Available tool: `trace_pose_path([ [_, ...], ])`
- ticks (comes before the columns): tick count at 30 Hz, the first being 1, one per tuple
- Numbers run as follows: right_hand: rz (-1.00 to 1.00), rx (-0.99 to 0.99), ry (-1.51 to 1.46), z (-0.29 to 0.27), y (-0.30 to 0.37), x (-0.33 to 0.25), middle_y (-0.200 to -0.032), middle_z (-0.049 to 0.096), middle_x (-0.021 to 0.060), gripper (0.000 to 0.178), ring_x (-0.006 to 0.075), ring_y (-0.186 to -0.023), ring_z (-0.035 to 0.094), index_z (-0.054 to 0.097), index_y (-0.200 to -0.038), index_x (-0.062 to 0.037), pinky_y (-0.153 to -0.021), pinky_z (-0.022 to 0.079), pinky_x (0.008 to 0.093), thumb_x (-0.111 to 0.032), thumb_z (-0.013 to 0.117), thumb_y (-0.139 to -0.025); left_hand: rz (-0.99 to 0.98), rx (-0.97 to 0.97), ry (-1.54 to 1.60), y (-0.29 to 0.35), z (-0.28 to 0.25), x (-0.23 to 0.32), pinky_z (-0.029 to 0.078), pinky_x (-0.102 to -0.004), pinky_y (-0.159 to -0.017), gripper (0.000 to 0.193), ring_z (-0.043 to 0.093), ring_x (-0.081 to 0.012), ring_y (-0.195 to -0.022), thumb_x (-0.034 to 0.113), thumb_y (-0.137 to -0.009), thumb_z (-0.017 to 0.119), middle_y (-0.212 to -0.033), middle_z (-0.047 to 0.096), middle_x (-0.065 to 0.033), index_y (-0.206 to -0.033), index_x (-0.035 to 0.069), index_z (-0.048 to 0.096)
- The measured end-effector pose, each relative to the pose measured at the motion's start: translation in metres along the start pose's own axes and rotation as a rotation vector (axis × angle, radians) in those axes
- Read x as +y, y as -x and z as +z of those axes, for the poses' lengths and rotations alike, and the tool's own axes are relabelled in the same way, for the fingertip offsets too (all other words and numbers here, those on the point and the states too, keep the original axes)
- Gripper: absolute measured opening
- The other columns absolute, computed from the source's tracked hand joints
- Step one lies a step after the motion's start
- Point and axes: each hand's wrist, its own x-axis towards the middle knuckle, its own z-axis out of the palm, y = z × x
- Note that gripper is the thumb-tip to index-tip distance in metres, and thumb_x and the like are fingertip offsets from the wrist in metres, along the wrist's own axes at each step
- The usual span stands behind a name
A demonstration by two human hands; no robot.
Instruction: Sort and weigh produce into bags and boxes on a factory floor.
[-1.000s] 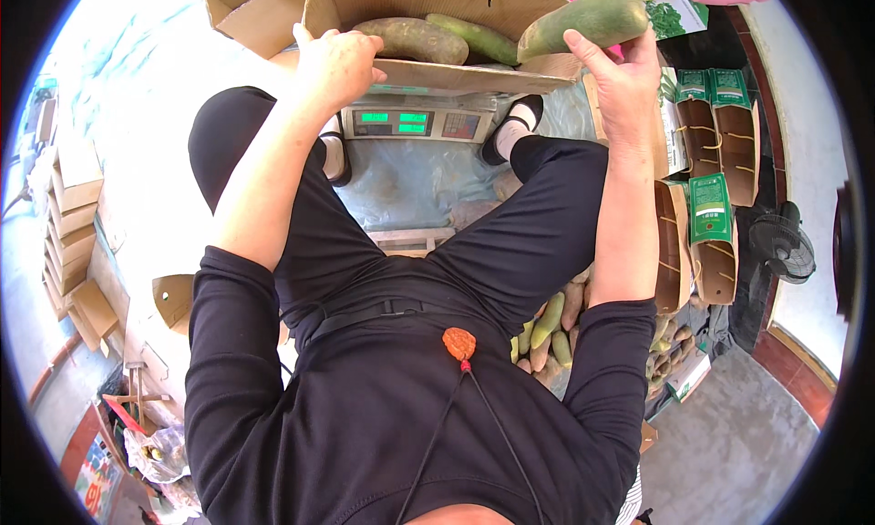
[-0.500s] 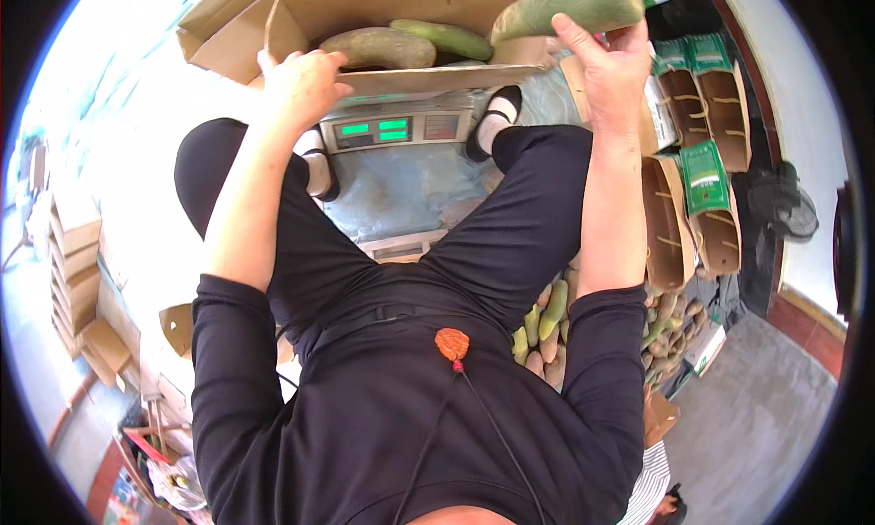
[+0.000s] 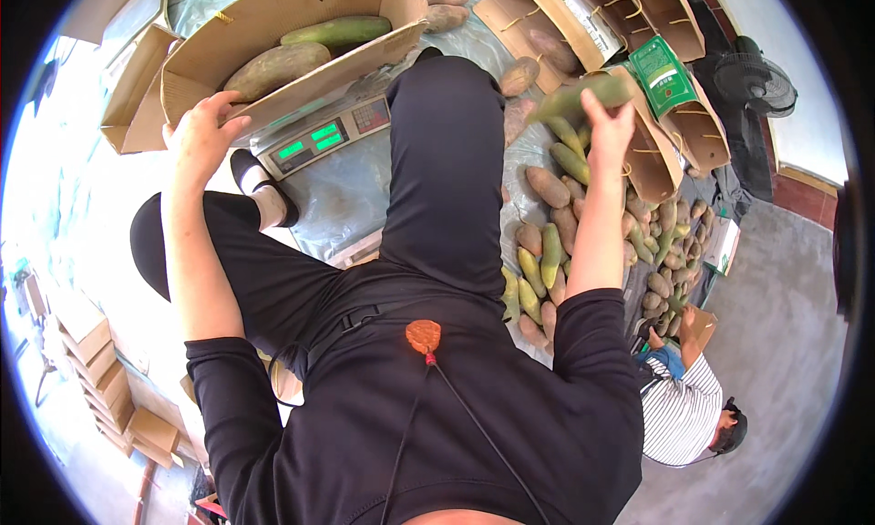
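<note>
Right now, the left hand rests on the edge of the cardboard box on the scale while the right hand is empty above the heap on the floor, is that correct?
Not quite: the right hand is not empty, it holds a long green fruit above the heap. The left hand does rest on the edge of the cardboard box on the scale, as the head view shows.

Landmark: the weighing scale, with the other things placed from it.
Scale screen: two small green-lit rectangles on its grey front, a dark keypad beside them.
Open carton: brown cardboard box on top of the scale.
Upright cartons: brown boxes well to the right of the scale.
Green label: a green printed panel on one of those boxes.
</note>
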Motion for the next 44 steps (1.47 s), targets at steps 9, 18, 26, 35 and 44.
trace_pose_path([
  [9,0.659,0.136,0.269,-0.084,0.122,0.181,-0.107,0.063,0.0120,0.059,0.0216,-0.093,0.060,0.056,-0.116,0.0012,-0.086,0.045,0.0337,-0.019,0.081,-0.066,0.024,0.059,0.121,-0.010,0.012,-0.016,0.028,-0.0544,-0.098,0.041,0.061,-0.0232,-0.103,0.037,-0.080,0.066,-0.106,0.067,-0.0055,-0.115,0.016,0.061],
  [18,0.743,0.021,0.328,-0.074,0.058,0.162,-0.092,0.061,0.0059,0.049,0.0155,-0.070,0.057,0.052,-0.123,-0.0039,-0.055,0.046,0.0307,-0.019,0.069,-0.079,0.021,0.215,0.369,-0.013,0.004,-0.011,0.036,-0.0454,-0.098,0.039,0.060,-0.0215,-0.104,0.030,-0.081,0.066,-0.107,0.066,-0.0061,-0.116,0.014,0.061],
  [26,0.291,-0.548,0.465,0.091,-0.073,-0.028,-0.100,0.062,0.0009,0.042,0.0118,-0.082,0.059,0.057,-0.118,-0.0079,-0.067,0.046,0.0290,-0.032,0.063,-0.084,0.011,0.324,0.895,0.004,-0.032,-0.024,0.045,-0.0309,-0.089,0.036,0.059,-0.0181,-0.102,0.016,-0.084,0.063,-0.107,0.065,-0.0094,-0.119,0.007,0.059],
  [35,-0.150,-0.838,0.940,0.226,-0.096,-0.059,-0.070,0.064,0.0154,0.059,0.0232,-0.069,0.064,0.067,-0.078,0.0007,-0.068,0.048,0.0374,-0.058,0.061,-0.074,-0.161,0.355,0.587,-0.013,-0.058,-0.088,0.049,-0.0325,-0.080,0.046,0.062,-0.0201,-0.092,0.034,-0.080,0.068,-0.099,0.066,-0.0130,-0.112,0.002,0.060],
  [44,0.009,-0.976,0.812,0.242,-0.090,-0.035,-0.107,0.063,0.0218,0.055,0.0242,-0.052,0.062,0.065,-0.078,0.0049,-0.058,0.053,0.0393,-0.050,0.064,-0.078,-0.307,-0.236,0.266,-0.039,-0.036,-0.111,0.047,-0.0398,-0.079,0.057,0.063,-0.0263,-0.084,0.055,-0.078,0.061,-0.088,0.067,-0.0154,-0.092,0.000,0.067],
])
